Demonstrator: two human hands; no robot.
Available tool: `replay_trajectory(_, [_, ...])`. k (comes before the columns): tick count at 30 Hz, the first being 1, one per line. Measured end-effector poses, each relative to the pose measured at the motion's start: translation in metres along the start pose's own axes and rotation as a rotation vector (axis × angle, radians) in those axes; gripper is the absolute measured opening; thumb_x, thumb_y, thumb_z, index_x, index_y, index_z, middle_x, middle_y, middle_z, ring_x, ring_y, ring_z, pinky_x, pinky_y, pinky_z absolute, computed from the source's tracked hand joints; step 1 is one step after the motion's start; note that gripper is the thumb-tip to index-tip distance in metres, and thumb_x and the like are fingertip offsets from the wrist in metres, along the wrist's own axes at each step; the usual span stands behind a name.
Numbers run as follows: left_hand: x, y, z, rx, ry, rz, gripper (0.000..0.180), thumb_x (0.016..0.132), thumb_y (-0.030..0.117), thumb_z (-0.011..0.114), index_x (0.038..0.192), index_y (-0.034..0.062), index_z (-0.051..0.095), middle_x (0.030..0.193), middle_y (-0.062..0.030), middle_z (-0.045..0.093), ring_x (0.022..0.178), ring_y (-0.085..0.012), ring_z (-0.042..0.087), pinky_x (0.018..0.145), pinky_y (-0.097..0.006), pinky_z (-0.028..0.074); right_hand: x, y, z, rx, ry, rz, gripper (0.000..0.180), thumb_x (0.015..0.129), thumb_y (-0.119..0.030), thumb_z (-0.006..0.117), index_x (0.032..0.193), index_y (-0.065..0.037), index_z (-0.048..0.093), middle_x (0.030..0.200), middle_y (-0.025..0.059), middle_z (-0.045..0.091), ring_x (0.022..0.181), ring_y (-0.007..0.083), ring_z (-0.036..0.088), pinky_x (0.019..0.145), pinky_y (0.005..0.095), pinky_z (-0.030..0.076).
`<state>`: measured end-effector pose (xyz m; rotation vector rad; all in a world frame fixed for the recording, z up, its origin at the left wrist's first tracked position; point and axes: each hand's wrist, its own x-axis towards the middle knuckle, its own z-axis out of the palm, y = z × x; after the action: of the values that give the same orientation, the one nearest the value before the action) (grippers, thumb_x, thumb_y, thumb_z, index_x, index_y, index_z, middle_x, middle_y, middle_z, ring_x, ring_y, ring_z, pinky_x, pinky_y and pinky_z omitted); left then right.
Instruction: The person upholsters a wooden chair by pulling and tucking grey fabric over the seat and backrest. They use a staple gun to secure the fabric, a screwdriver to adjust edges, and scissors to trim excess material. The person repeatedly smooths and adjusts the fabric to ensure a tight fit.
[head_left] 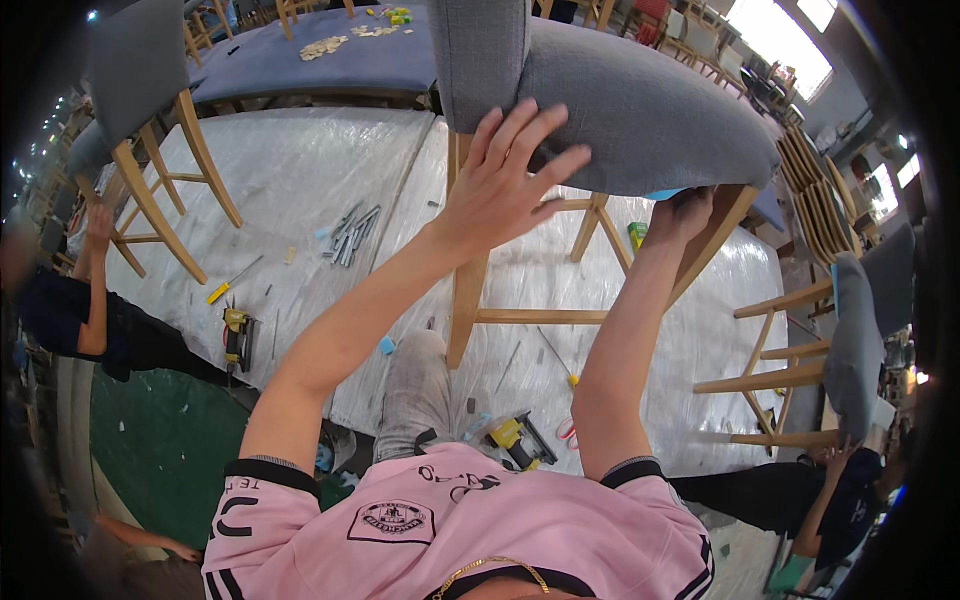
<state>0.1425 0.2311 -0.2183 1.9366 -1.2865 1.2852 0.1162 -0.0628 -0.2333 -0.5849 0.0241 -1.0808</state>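
Note:
A grey upholstered chair with light wooden legs stands in front of me on a plastic-covered worktop. My left hand is open, its fingers spread at the corner where the backrest meets the seat, and it holds nothing. Under the seat's right edge, my right hand is curled beside the wooden leg. Its fingers are partly hidden by the seat. A bright blue piece shows right beside it; whether the hand grips this piece is unclear.
On the plastic-covered worktop lie bolts, a yellow-handled screwdriver and two staple guns. Other grey chairs stand left and right, with co-workers' hands on them. A blue-covered table is behind.

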Motion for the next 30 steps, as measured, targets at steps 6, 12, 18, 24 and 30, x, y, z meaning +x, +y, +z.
replay_trajectory(6, [0.029,-0.004,-0.005,0.031,0.071,-0.077,0.062,0.063,0.024,0.093,0.12,0.033,0.071,0.16,-0.0035,0.041,0.152,-0.0335,0.027,0.124,-0.059,0.017,-0.124,0.039,-0.107,-0.411,0.204,0.402,0.018,0.102,-0.01,0.056,0.091,0.0,0.067,0.085,0.005,0.064,0.072,0.0126,0.059,0.066,0.0279,0.052])
replay_trajectory(12, [0.044,-0.012,-0.01,-0.054,0.017,-0.004,0.02,0.079,0.023,0.078,0.096,0.0131,0.077,0.152,-0.0102,0.053,0.145,-0.0359,0.041,0.121,-0.055,0.023,-0.165,-0.013,-0.015,-0.929,-0.388,0.041,0.027,0.102,-0.015,0.065,0.117,0.006,0.071,0.096,0.0078,0.075,0.073,0.0105,0.065,0.064,0.0256,0.053])
replay_trajectory(18, [0.065,0.008,-0.028,-0.164,-0.036,-0.084,0.017,0.084,0.02,0.074,0.088,0.004,0.076,0.156,-0.0218,0.047,0.145,-0.0454,0.037,0.121,-0.062,0.018,-0.132,0.002,0.073,-0.914,-0.342,-0.043,0.03,0.091,-0.02,0.08,0.101,0.006,0.072,0.077,0.0075,0.072,0.058,0.011,0.062,0.056,0.0256,0.05])
replay_trajectory(24, [0.084,-0.001,-0.027,-0.064,-0.209,0.037,0.01,0.08,0.011,0.074,0.087,0.0034,0.075,0.156,-0.024,0.046,0.143,-0.0461,0.04,0.12,-0.053,0.027,-0.132,-0.018,0.016,-0.979,-0.325,0.157,0.043,0.085,-0.037,0.086,0.077,-0.001,0.064,0.063,0.0027,0.063,0.057,0.0095,0.061,0.054,0.0254,0.05])
replay_trajectory(30, [0.077,-0.017,-0.016,-0.064,-0.158,0.036,0.008,0.079,0.006,0.073,0.085,-0.0005,0.072,0.154,-0.025,0.049,0.142,-0.0451,0.043,0.119,-0.051,0.029,-0.205,-0.037,-0.235,-1.119,-0.489,0.925,0.039,0.094,-0.041,0.074,0.093,-0.002,0.072,0.075,0.004,0.069,0.069,0.0119,0.065,0.063,0.03,0.052])
